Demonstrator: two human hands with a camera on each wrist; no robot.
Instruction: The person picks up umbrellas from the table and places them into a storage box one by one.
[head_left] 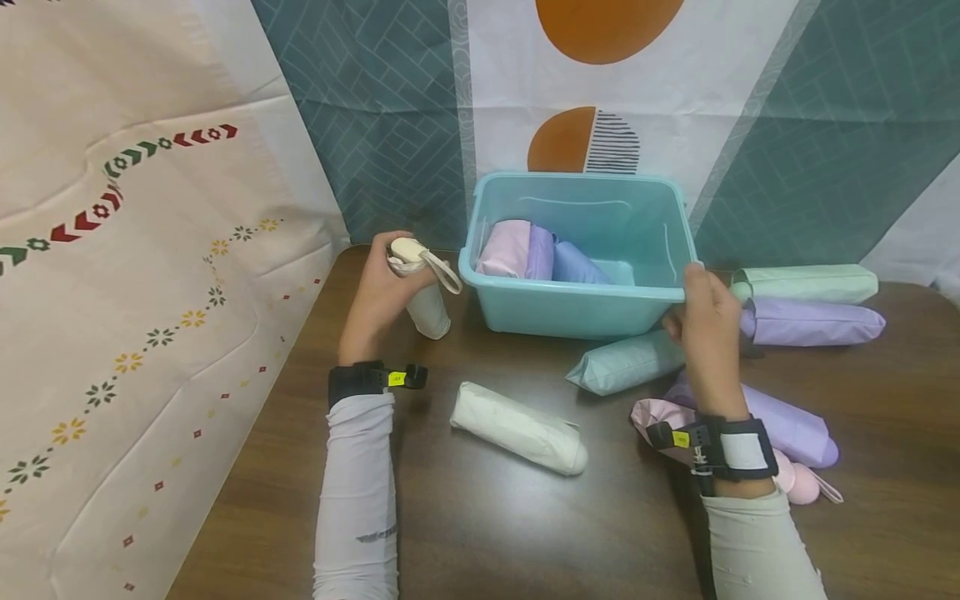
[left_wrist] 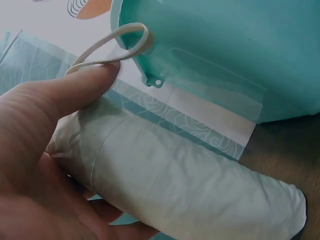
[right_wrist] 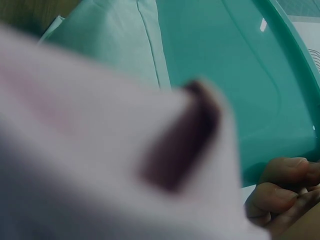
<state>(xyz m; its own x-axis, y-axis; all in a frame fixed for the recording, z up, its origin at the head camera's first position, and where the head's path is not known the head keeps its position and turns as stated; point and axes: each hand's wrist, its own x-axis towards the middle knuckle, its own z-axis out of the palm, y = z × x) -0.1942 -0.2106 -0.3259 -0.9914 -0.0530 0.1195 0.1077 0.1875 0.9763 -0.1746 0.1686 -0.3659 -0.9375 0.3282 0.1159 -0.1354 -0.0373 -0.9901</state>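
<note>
My left hand [head_left: 375, 300] grips a cream folded umbrella [head_left: 430, 315] near its handle, just left of the light-blue plastic bin [head_left: 555, 313]. The umbrella slants with its handle up and its wrist loop hanging free; the left wrist view shows the thumb over its top end. My right hand [head_left: 712, 333] holds the bin by its front right corner, fingers curled at the rim. Inside the bin lie a pink umbrella [head_left: 504, 252], a purple one [head_left: 540, 254] and a blue one [head_left: 576, 264]. Blurred pale pink fabric [right_wrist: 110, 150] covers much of the right wrist view.
A white folded umbrella [head_left: 517, 427] lies on the table before the bin. A teal umbrella [head_left: 630, 364] lies beside the bin's front right. Mint [head_left: 813, 284] and lavender umbrellas [head_left: 817, 322] lie farther right. Purple [head_left: 791, 425] and pink umbrellas [head_left: 801, 485] lie under my right forearm.
</note>
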